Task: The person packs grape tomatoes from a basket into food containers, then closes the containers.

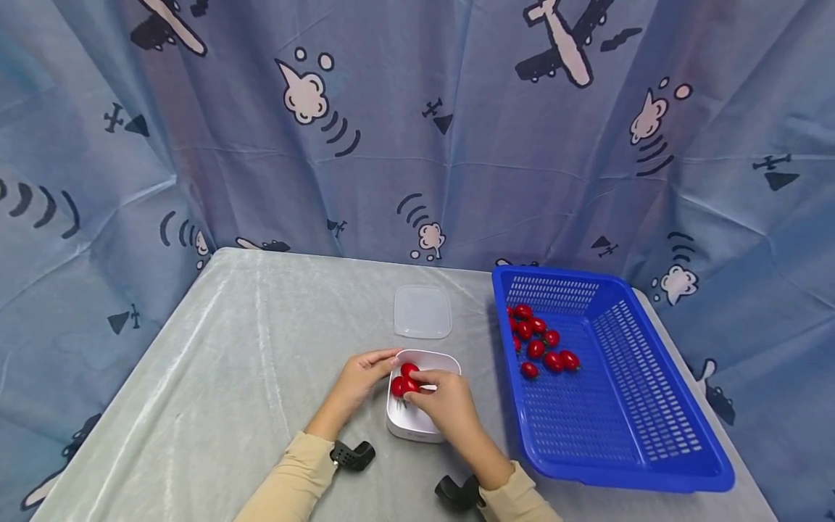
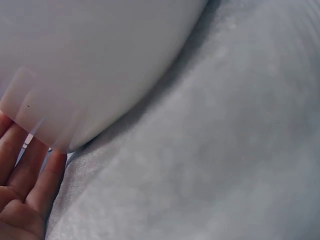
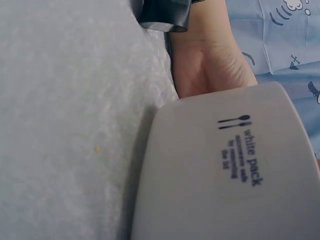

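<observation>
A white plastic container (image 1: 414, 435) stands uncovered on the table, with red cherry tomatoes (image 1: 398, 386) grouped at its left side. My right hand (image 1: 450, 402) reaches in over the right wall, and its thumb and fingertips pinch one cherry tomato (image 1: 411, 386) beside the others. Straight fingers of my left hand (image 1: 360, 377) rest against the container's left side near the back corner. Up close in the left wrist view, those fingers (image 2: 45, 180) touch the pale wall. Printed lettering shows on the container's side (image 3: 210, 165) in the right wrist view, which hides the right fingers.
Right of the container is a large blue perforated basket (image 1: 626, 477), with several more cherry tomatoes (image 1: 536, 349) toward its back left. A translucent lid (image 1: 422, 313) lies flat behind the container. A patterned blue curtain (image 1: 378, 159) hangs along the table's far edge.
</observation>
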The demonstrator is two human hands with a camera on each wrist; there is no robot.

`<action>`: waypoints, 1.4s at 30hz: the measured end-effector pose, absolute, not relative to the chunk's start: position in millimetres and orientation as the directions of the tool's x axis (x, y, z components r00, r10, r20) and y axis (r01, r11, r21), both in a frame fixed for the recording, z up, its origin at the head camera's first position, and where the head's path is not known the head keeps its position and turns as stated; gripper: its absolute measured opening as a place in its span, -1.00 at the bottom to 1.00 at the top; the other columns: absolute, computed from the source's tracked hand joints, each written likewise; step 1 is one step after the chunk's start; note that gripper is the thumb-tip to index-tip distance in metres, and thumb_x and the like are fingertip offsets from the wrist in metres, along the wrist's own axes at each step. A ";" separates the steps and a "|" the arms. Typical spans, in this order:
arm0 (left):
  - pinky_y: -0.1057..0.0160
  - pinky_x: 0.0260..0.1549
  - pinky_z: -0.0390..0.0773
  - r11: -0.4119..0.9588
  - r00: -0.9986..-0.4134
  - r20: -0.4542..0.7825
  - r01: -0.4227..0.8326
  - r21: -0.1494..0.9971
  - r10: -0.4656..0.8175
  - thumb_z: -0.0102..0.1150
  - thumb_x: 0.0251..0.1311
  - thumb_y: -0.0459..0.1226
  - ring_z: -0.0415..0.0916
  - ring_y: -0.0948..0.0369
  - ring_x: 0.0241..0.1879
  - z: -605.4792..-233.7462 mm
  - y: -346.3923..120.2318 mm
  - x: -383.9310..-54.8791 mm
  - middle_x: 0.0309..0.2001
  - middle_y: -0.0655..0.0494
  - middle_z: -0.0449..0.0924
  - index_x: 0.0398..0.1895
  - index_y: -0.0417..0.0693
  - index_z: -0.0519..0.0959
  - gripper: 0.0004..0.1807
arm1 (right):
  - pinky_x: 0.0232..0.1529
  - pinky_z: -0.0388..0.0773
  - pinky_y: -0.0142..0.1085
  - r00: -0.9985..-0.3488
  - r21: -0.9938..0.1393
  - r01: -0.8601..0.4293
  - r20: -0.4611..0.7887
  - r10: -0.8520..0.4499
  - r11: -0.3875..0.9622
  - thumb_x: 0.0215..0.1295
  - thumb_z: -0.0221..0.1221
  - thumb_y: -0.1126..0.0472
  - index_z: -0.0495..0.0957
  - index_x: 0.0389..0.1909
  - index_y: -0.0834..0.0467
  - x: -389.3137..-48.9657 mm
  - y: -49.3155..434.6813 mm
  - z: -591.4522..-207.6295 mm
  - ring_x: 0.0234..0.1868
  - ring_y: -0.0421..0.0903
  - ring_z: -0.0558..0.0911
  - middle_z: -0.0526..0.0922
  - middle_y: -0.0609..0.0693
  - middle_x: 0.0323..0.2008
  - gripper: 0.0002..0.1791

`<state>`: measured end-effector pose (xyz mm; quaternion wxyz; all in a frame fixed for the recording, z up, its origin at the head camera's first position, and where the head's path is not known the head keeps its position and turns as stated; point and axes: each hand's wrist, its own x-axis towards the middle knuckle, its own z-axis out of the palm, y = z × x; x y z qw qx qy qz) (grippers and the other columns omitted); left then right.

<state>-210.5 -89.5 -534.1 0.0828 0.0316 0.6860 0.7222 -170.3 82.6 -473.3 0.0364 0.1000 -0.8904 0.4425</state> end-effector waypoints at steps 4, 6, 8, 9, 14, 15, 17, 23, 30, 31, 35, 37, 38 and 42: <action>0.34 0.16 0.51 -0.046 -0.987 -0.074 -0.081 0.996 0.146 0.22 0.32 -0.28 0.55 0.41 0.08 -534.9 -89.6 -212.1 0.14 -0.12 0.65 0.12 -0.27 0.62 -0.64 | -0.31 0.73 -0.24 -0.973 -0.762 -0.229 0.167 -0.158 0.606 -0.10 0.47 0.41 0.75 -0.22 0.35 -172.1 83.1 -473.5 -0.32 0.02 0.77 0.78 0.22 -0.25 -0.67; 0.34 0.15 0.52 -0.041 -0.987 -0.067 -0.074 0.996 0.147 0.22 0.32 -0.27 0.55 0.41 0.08 -535.2 -89.9 -212.3 0.14 -0.12 0.65 0.12 -0.27 0.62 -0.63 | -0.30 0.73 -0.23 -0.972 -0.755 -0.235 0.169 -0.164 0.612 -0.10 0.47 0.41 0.74 -0.21 0.36 -172.5 83.2 -473.5 -0.30 0.03 0.77 0.78 0.22 -0.24 -0.67; 0.34 0.16 0.52 -0.046 -0.985 -0.070 -0.078 0.996 0.157 0.22 0.32 -0.27 0.55 0.41 0.09 -535.3 -89.7 -212.3 0.15 -0.12 0.64 0.13 -0.26 0.62 -0.63 | -0.29 0.73 -0.22 -0.972 -0.747 -0.236 0.169 -0.166 0.621 -0.10 0.48 0.42 0.74 -0.20 0.37 -172.4 83.2 -473.5 -0.29 0.04 0.77 0.78 0.22 -0.24 -0.66; 0.32 0.17 0.51 -0.047 -0.984 -0.067 -0.075 0.996 0.163 0.21 0.32 -0.27 0.54 0.39 0.10 -535.3 -89.6 -212.0 0.15 -0.13 0.64 0.14 -0.27 0.61 -0.62 | -0.27 0.73 -0.22 -0.971 -0.735 -0.237 0.169 -0.166 0.635 -0.10 0.48 0.42 0.74 -0.19 0.37 -172.2 83.1 -473.9 -0.27 0.04 0.77 0.78 0.22 -0.23 -0.65; 0.32 0.16 0.52 -0.030 -0.984 -0.082 -0.088 0.996 0.160 0.21 0.33 -0.27 0.55 0.39 0.09 -536.8 -90.0 -208.2 0.15 -0.13 0.63 0.14 -0.26 0.61 -0.63 | -0.22 0.72 -0.19 -0.965 -0.687 -0.261 0.184 -0.185 0.678 -0.11 0.49 0.42 0.73 -0.18 0.37 -168.7 82.7 -476.7 -0.22 0.05 0.75 0.78 0.22 -0.21 -0.63; 0.34 0.15 0.52 -0.027 -0.984 -0.087 -0.092 0.995 0.155 0.21 0.32 -0.27 0.56 0.40 0.07 -537.1 -90.1 -207.1 0.15 -0.12 0.64 0.13 -0.26 0.62 -0.63 | -0.22 0.72 -0.19 -0.965 -0.691 -0.263 0.184 -0.188 0.673 -0.11 0.48 0.43 0.73 -0.17 0.37 -167.8 82.9 -477.4 -0.21 0.06 0.75 0.78 0.22 -0.21 -0.63; 0.36 0.12 0.53 -0.027 -0.985 -0.088 -0.093 0.995 0.149 0.21 0.32 -0.27 0.56 0.41 0.05 -537.6 -90.0 -206.1 0.14 -0.11 0.65 0.12 -0.25 0.62 -0.64 | -0.22 0.72 -0.19 -0.967 -0.712 -0.256 0.183 -0.179 0.654 -0.08 0.47 0.42 0.73 -0.17 0.36 -167.0 83.5 -477.6 -0.21 0.05 0.75 0.78 0.21 -0.20 -0.64; 0.35 0.12 0.53 -0.049 -0.984 -0.067 -0.076 0.996 0.164 0.21 0.33 -0.26 0.57 0.42 0.05 -537.6 -87.5 -209.7 0.12 -0.12 0.66 0.13 -0.29 0.61 -0.62 | -0.13 0.72 -0.19 -0.984 -0.866 -0.180 0.160 -0.082 0.466 0.03 0.41 0.42 0.73 -0.18 0.37 -168.4 88.6 -475.6 -0.13 0.13 0.74 0.77 0.24 -0.20 -0.73; 0.32 0.14 0.55 -0.047 -0.984 -0.086 -0.094 0.994 0.156 0.23 0.32 -0.25 0.58 0.36 0.07 -538.1 -87.8 -213.0 0.13 -0.11 0.66 0.12 -0.23 0.63 -0.63 | -0.11 0.69 -0.39 -0.998 -0.962 -0.050 0.060 0.031 0.267 0.07 0.41 0.39 0.74 -0.15 0.33 -158.8 102.9 -458.9 -0.09 0.07 0.75 0.78 0.22 -0.16 -0.73; 0.31 0.13 0.55 -0.044 -0.984 -0.085 -0.093 0.995 0.158 0.23 0.31 -0.25 0.58 0.36 0.07 -537.9 -88.2 -213.0 0.14 -0.11 0.65 0.13 -0.23 0.63 -0.63 | -0.09 0.69 -0.39 -0.998 -0.968 -0.036 0.048 0.043 0.247 0.07 0.41 0.41 0.73 -0.15 0.33 -155.8 106.0 -453.6 -0.08 0.04 0.75 0.77 0.22 -0.15 -0.72; 0.31 0.14 0.55 -0.037 -0.982 -0.088 -0.095 0.995 0.167 0.23 0.31 -0.25 0.57 0.35 0.09 -537.9 -87.6 -212.2 0.16 -0.15 0.63 0.15 -0.27 0.60 -0.61 | -0.08 0.68 -0.41 -0.996 -0.976 -0.012 0.030 0.081 0.217 0.07 0.42 0.41 0.72 -0.10 0.33 -142.9 123.0 -428.8 -0.10 -0.16 0.75 0.75 0.24 -0.08 -0.68; 0.30 0.15 0.56 -0.038 -0.982 -0.094 -0.102 0.994 0.162 0.24 0.31 -0.25 0.58 0.33 0.09 -537.8 -87.0 -211.5 0.16 -0.14 0.63 0.14 -0.26 0.61 -0.61 | -0.10 0.67 -0.45 -0.995 -0.977 -0.021 0.042 0.095 0.212 0.08 0.41 0.41 0.71 -0.08 0.33 -138.4 133.6 -416.6 -0.11 -0.23 0.74 0.75 0.24 -0.07 -0.67; 0.29 0.15 0.56 -0.034 -0.983 -0.095 -0.102 0.994 0.158 0.24 0.30 -0.24 0.58 0.33 0.09 -538.1 -87.1 -211.3 0.16 -0.12 0.64 0.14 -0.24 0.62 -0.61 | -0.12 0.67 -0.46 -0.993 -0.976 -0.029 0.052 0.102 0.214 0.09 0.40 0.40 0.71 -0.07 0.32 -137.1 139.2 -410.6 -0.11 -0.25 0.74 0.74 0.24 -0.06 -0.67; 0.28 0.14 0.57 -0.039 -0.985 -0.097 -0.103 0.994 0.142 0.25 0.30 -0.24 0.59 0.29 0.09 -538.4 -87.8 -210.9 0.14 -0.09 0.65 0.12 -0.21 0.63 -0.63 | -0.11 0.65 -0.50 -0.988 -0.970 -0.027 0.063 0.144 0.240 0.14 0.41 0.31 0.71 -0.02 0.27 -137.9 165.2 -391.6 -0.10 -0.29 0.73 0.78 0.06 -0.08 -0.65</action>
